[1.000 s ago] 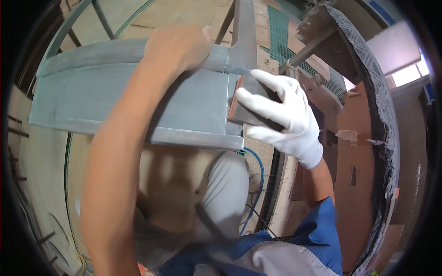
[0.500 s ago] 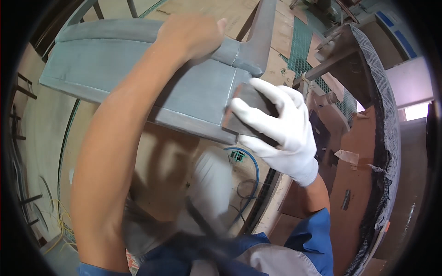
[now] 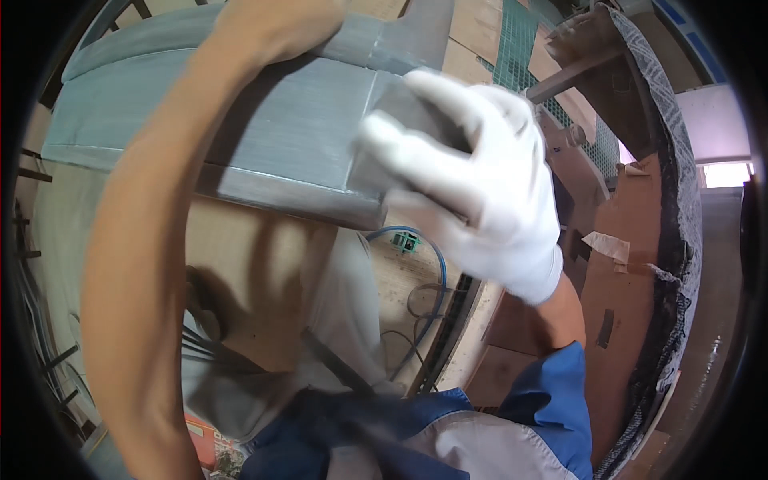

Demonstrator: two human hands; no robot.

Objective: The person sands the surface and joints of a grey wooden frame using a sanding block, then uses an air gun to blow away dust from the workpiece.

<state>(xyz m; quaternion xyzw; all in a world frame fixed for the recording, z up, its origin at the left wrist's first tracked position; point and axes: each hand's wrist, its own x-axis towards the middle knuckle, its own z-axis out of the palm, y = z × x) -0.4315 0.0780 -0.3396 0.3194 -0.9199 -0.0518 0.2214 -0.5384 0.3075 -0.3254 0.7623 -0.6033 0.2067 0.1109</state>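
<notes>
A grey wooden chair [image 3: 280,112] lies across the upper left, its flat panel crossed by pale joint lines. My left hand [image 3: 284,24], bare, is closed over the chair's far rail; the top edge of the picture cuts it off and its fingertips are hidden. My right hand [image 3: 488,176], in a white glove and blurred, presses a dark sanding pad [image 3: 408,108] flat on the chair's right end, fingers spread over its back. Much of the pad is hidden under the glove.
A cardboard-covered bench [image 3: 624,296] with a plastic-wrapped edge [image 3: 680,160] stands at the right. A blue hose [image 3: 442,280] and dark cables lie on the floor below the chair. Green netting [image 3: 516,48] runs along the far side, and dark rails [image 3: 36,176] stand at the left.
The view has shifted, so the chair and my left arm sit farther left and higher. My right hand has slid the pad slightly away from me across the chair's end.
</notes>
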